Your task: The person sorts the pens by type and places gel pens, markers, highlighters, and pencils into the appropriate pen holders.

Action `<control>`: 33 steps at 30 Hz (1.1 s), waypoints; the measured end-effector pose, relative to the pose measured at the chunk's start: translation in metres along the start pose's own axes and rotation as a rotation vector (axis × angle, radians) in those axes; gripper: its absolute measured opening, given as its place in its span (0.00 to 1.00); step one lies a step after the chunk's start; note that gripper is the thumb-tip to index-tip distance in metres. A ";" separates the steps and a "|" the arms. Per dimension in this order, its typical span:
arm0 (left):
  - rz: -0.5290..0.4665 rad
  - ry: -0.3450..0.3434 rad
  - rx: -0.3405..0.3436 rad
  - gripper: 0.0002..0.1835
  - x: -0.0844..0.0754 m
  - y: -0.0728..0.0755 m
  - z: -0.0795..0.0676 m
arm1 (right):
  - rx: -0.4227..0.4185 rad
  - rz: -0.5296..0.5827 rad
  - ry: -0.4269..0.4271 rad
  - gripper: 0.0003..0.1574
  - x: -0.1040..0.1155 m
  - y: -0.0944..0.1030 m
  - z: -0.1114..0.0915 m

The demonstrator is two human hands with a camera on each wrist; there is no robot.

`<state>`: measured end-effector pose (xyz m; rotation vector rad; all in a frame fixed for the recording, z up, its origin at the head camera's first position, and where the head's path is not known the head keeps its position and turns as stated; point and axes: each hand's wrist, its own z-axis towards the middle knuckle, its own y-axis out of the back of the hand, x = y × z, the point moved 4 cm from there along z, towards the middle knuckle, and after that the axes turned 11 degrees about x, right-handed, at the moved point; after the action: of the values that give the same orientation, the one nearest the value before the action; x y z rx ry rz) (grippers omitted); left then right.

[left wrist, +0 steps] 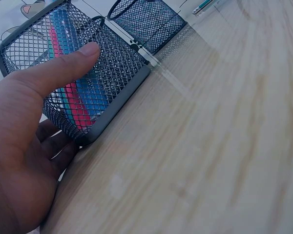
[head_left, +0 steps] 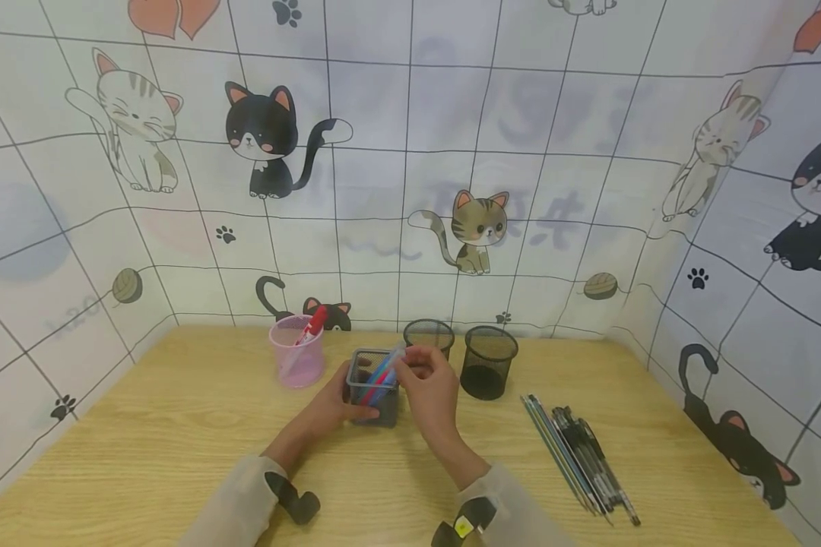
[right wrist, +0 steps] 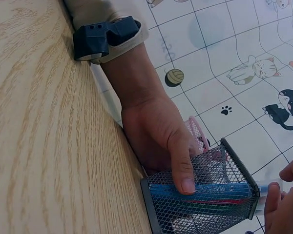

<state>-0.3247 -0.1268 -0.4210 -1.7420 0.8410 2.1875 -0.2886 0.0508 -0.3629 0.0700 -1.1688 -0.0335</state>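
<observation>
Left hand [left wrist: 29,131], nearest its camera, grips square mesh cup [head_left: 385,403] on table [head_left: 144,456]; right hand [head_left: 429,387] pinches coloured pens [head_left: 383,372] at its rim; step judged: inserting or withdrawing, undetermined; next move calls for a steady cup; loose pens [head_left: 578,460] lie at right.

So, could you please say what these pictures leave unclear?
- Head view: lower part of the middle round cup, behind the right hand.
- Left wrist view: some fingertips of the left hand, behind the mesh holder.
- Right wrist view: much of the right hand, cut by the edge.
</observation>
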 end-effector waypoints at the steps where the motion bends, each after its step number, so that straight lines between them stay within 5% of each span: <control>1: -0.005 0.001 0.004 0.47 -0.002 0.000 0.000 | -0.001 -0.002 0.001 0.14 0.000 0.000 0.000; 10: -0.012 -0.021 0.000 0.48 0.016 0.000 0.009 | -0.005 -0.035 -0.026 0.15 0.002 0.005 -0.002; 19: 0.001 -0.025 -0.024 0.47 0.026 0.007 0.015 | 0.005 -0.097 -0.052 0.15 0.038 0.026 -0.023; 28: 0.122 -0.057 -0.048 0.52 0.026 0.023 0.022 | -0.004 -0.009 -0.069 0.22 0.011 0.062 -0.028; 33: 0.149 -0.043 -0.096 0.54 0.029 0.031 0.024 | 0.010 -0.053 -0.073 0.22 0.009 0.075 -0.036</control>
<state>-0.3679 -0.1434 -0.4362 -1.7198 0.8957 2.3888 -0.2529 0.1263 -0.3630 0.1097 -1.2398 -0.0775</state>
